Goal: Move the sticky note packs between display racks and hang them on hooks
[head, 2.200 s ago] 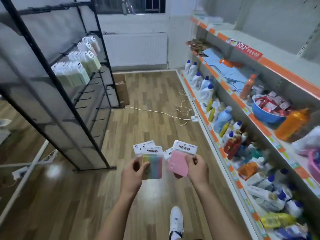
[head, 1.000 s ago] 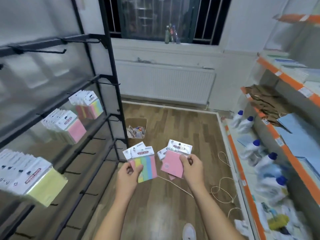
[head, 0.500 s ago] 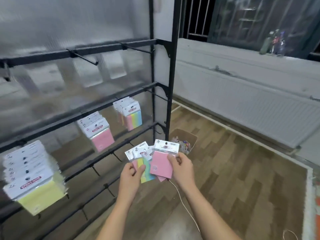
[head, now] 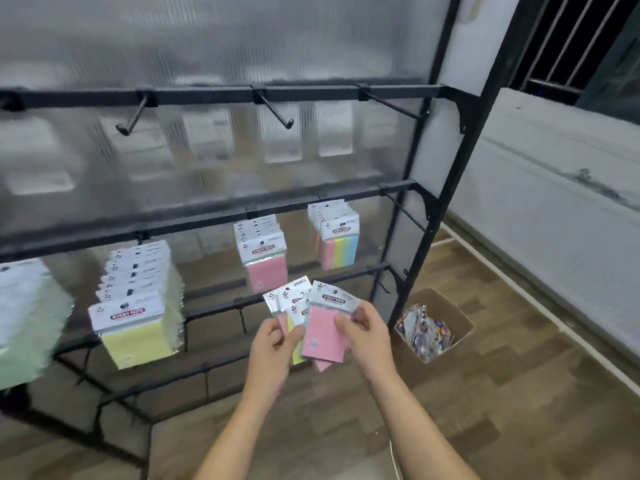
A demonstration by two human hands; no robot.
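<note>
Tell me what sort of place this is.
Probably a small shop or stockroom: a black display rack with hooks, sticky note packs hanging in rows by colour, and a cardboard box of packaged items on the wood-look floor.

black rack (head: 446,202); hanging packs yellow (head: 136,341), pink (head: 266,271) and rainbow-striped (head: 341,249), white headers with red labels; brown wood-pattern floor (head: 519,393).

We are in a small shop: a black display rack (head: 429,188) carries rows of hooks (head: 277,114), and many identical sticky note packs (head: 133,327) hang there in groups by colour, like goods for sale.
</note>
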